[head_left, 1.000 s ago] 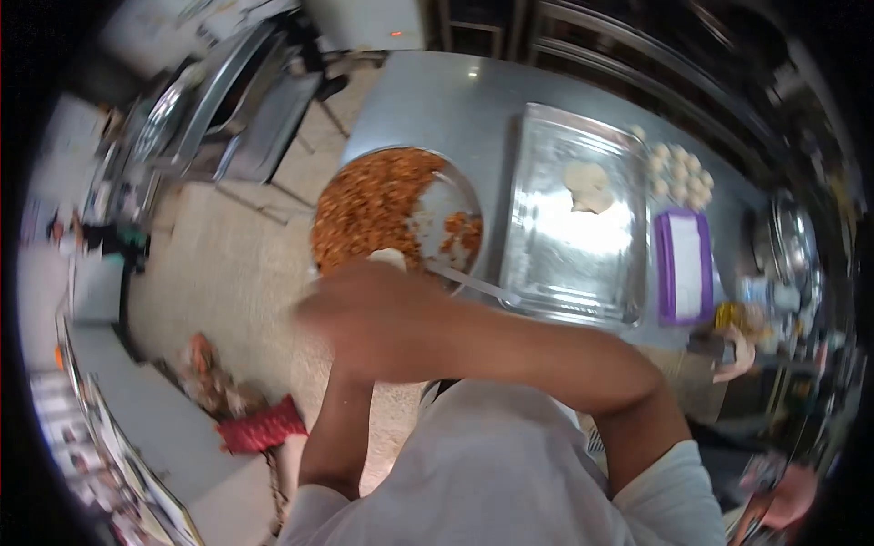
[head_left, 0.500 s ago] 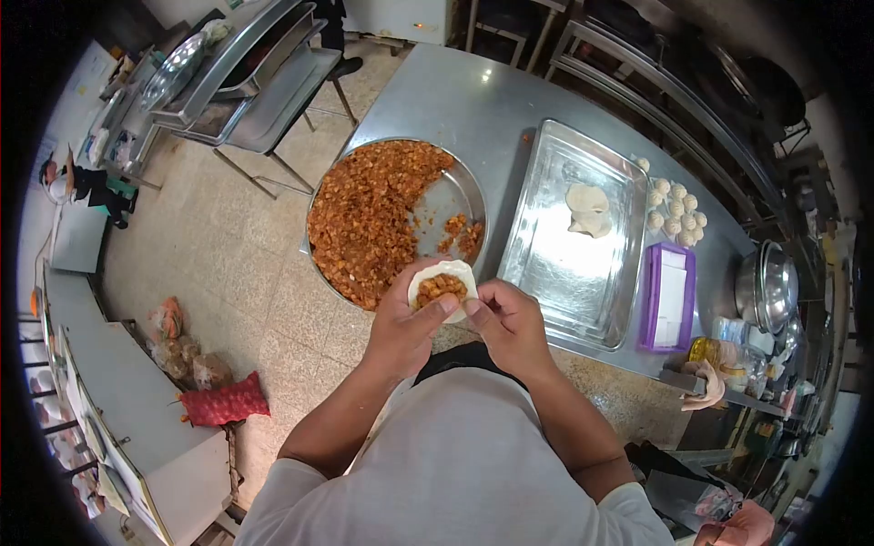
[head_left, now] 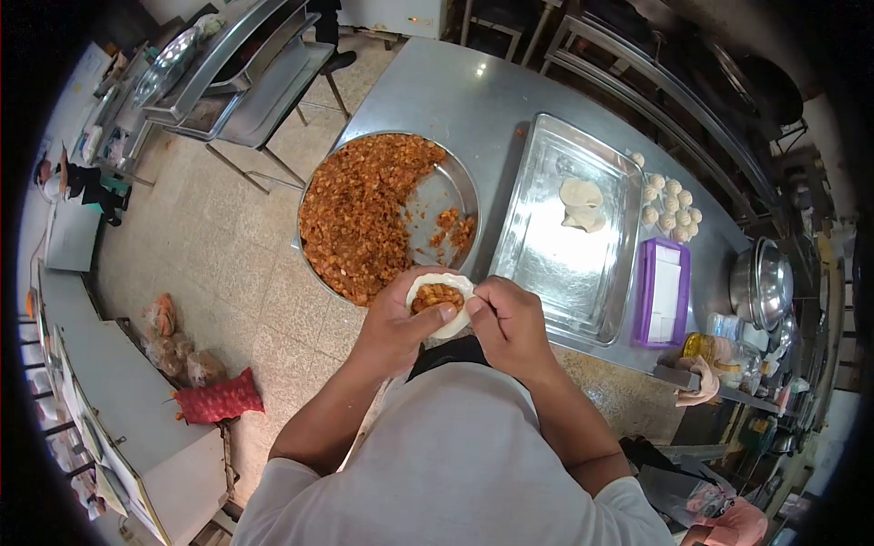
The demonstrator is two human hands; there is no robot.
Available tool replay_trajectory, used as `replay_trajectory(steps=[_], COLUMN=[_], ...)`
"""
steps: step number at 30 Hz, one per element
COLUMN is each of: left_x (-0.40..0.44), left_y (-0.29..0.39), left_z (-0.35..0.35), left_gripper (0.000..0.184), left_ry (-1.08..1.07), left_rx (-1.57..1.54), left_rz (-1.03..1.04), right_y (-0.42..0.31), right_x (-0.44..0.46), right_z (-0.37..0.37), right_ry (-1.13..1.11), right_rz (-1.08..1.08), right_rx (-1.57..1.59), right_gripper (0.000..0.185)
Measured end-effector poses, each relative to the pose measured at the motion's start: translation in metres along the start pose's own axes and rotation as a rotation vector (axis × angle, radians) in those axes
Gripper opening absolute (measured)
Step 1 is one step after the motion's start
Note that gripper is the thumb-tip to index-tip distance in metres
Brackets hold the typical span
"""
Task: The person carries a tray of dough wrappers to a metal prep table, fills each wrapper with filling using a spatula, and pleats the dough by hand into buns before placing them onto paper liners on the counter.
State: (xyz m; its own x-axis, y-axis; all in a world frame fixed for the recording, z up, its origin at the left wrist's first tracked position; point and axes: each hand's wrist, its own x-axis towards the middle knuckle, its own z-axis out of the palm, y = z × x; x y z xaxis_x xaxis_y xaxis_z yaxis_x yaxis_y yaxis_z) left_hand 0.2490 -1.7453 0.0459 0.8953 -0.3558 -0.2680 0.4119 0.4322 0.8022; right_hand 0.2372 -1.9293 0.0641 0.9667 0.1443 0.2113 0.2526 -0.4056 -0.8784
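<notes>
A round dough wrapper [head_left: 452, 324] with chunky reddish-brown filling [head_left: 437, 297] on it rests in my left hand [head_left: 393, 320], whose thumb lies over the filling. My right hand [head_left: 505, 317] pinches the wrapper's right edge between thumb and fingers. Just beyond my hands stands a wide round metal pan [head_left: 465, 187] heaped with the same filling, its right part scraped bare. To the right a shiny rectangular tray [head_left: 569, 287] holds a few flat dough wrappers [head_left: 581, 202].
Several pleated buns [head_left: 671, 206] sit right of the tray, beside a purple-rimmed container [head_left: 662, 293]. Metal bowls [head_left: 767, 284] and an oil bottle [head_left: 699, 347] stand at the table's right end. A red mesh sack [head_left: 221, 398] lies on the floor at left. Another person [head_left: 86, 187] is far left.
My right fingers have gathered the wrapper's right edge a little, and its rim now looks more raised around the filling. The whole view has shifted slightly.
</notes>
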Motion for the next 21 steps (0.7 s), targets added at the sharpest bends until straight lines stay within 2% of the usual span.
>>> replay_trajectory(steps=[2,6,9,13,15,19,21], left_x=[0.001,0.001,0.002,0.001,0.002,0.008,0.009], left_y=[0.003,0.009,0.012,0.018,0.019,0.014,0.017], left_z=[-0.001,0.003,0.003,0.001,-0.001,-0.009,-0.009], left_gripper=[0.043,0.042,0.043,0.048,0.051,0.058,0.059], left_ry=[-0.035,-0.059,-0.143,-0.181,-0.197,-0.286,-0.313], left_rx=[0.232,0.184,0.143,0.24,0.28,0.421,0.45], left_rz=[0.0,-0.01,-0.07,-0.108,-0.119,-0.056,-0.055], right_y=[0.0,-0.016,-0.007,-0.003,-0.01,-0.005,0.004], right_x=[-0.002,0.006,0.004,0.002,0.002,0.006,0.004], right_z=[-0.004,-0.006,-0.005,-0.007,-0.011,-0.007,-0.004], right_ry=[-0.002,0.041,0.001,-0.016,-0.041,-0.047,-0.031], right_rz=[-0.005,0.042,0.02,-0.043,0.035,0.053,-0.036], right_rx=[0.006,0.112,0.02,-0.043,-0.023,0.067,-0.031], right_gripper=[0.008,0.006,0.007,0.008,0.008,0.008,0.01])
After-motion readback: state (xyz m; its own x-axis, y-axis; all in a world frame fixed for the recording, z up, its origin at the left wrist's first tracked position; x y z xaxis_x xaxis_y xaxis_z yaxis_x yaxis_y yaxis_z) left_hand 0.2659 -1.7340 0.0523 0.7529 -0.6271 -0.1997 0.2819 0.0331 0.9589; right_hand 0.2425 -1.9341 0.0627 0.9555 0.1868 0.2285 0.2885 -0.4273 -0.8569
